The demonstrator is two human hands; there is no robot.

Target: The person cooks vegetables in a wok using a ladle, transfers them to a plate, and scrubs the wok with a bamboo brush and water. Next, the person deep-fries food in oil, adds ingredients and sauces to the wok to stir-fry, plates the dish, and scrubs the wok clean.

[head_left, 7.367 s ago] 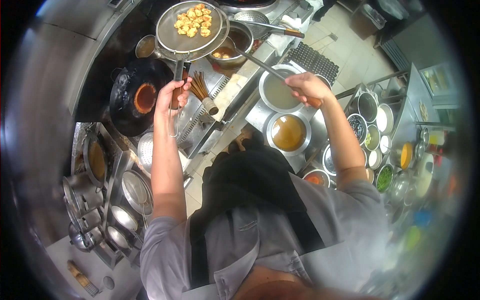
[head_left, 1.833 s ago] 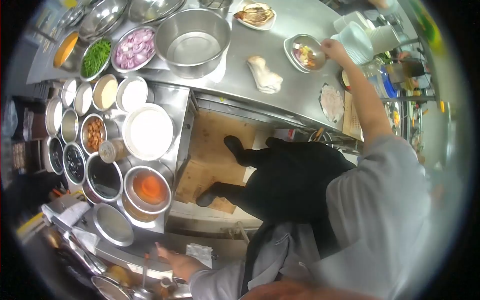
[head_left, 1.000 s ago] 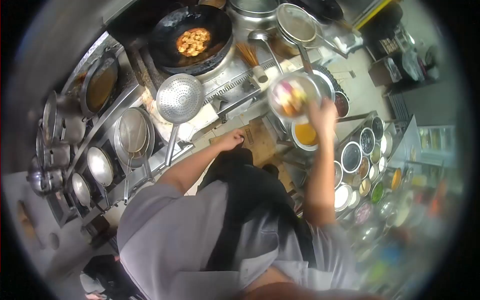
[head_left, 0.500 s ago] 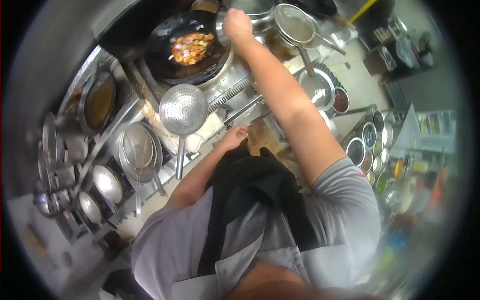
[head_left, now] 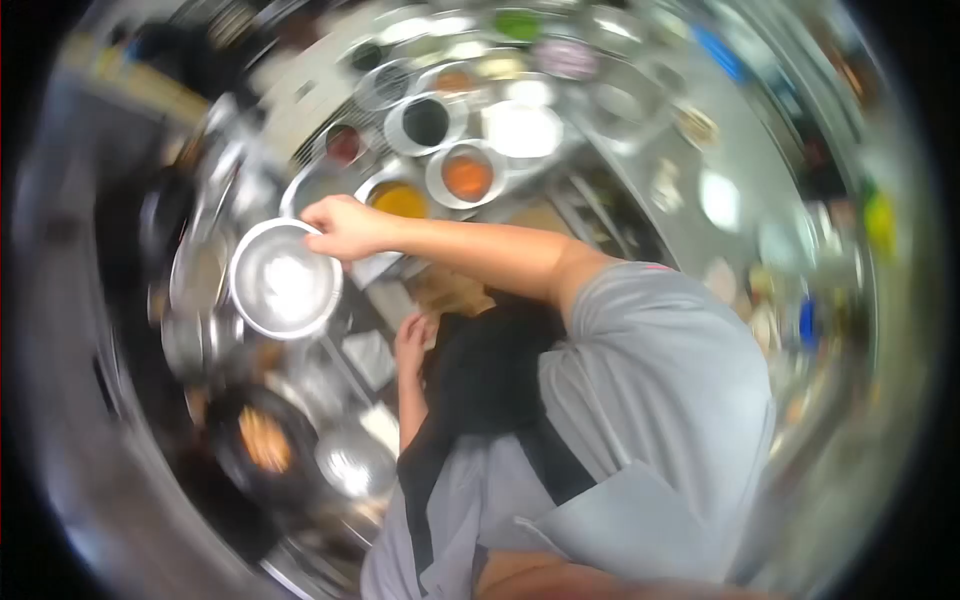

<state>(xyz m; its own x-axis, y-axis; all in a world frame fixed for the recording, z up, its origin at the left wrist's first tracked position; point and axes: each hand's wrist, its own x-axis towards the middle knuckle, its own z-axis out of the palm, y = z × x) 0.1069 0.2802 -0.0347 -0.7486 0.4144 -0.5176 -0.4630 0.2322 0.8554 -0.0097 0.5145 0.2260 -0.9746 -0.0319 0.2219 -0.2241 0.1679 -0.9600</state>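
Observation:
My right hand [head_left: 348, 228] grips the rim of a round, shiny metal bowl [head_left: 285, 280], fingers closed on its edge. No food shows inside; bright glare covers its bottom. The bowl is held up beside a container of yellow liquid [head_left: 398, 198] and a container of orange-red contents [head_left: 467, 178]. Close to the black apron [head_left: 490, 370], my left hand [head_left: 410, 340] hangs with fingers loosely bent and nothing visible in them, though blurred. At lower left sits a black wok [head_left: 222, 440] with reddish-brown food [head_left: 264, 440] in it.
A metal strainer [head_left: 355, 460] lies beside the wok. Several round containers stand at the top, among them one with dark contents [head_left: 425, 122] and one with red contents [head_left: 343, 144]. A steel counter [head_left: 650, 230] runs along the right. Motion blurs much of the view.
The view has swung right, so the wok now appears at lower left. My right hand has moved from beside the wok to the seasoning containers, carrying the bowl. My left hand stays near the apron.

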